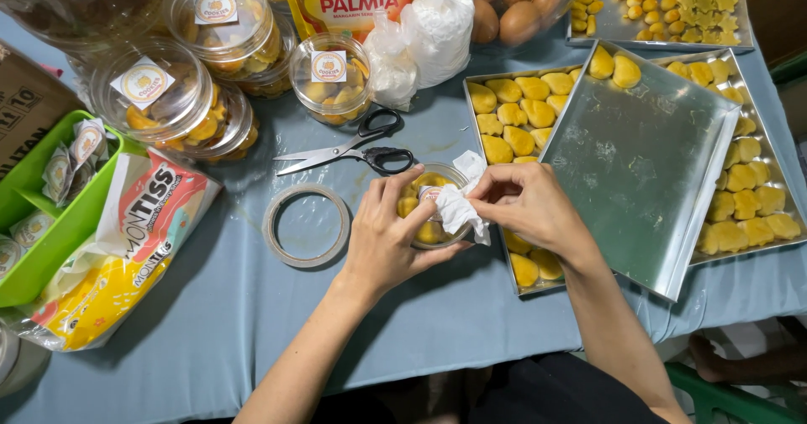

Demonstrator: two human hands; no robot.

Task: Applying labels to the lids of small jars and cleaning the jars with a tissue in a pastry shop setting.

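The left hand (pixel 382 239) has its fingers curled closed around a small clear plastic jar (pixel 430 210) of yellow cookies, gripping its side. The right hand (pixel 530 210) has its fingers pinched shut on a white tissue (pixel 458 210), pressed against the jar top. Scissors (pixel 353 148) lie just beyond the fingers; a tape roll (pixel 306 225) lies on the tabletop (pixel 437 306) beside the left-hand fingers. Cookie trays (pixel 639 163) sit beyond the right-hand fingers.

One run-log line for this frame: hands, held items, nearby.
left hand: grips clear cookie jar | right hand: presses white tissue on jar lid | nearby: scissors, tape roll, empty tray
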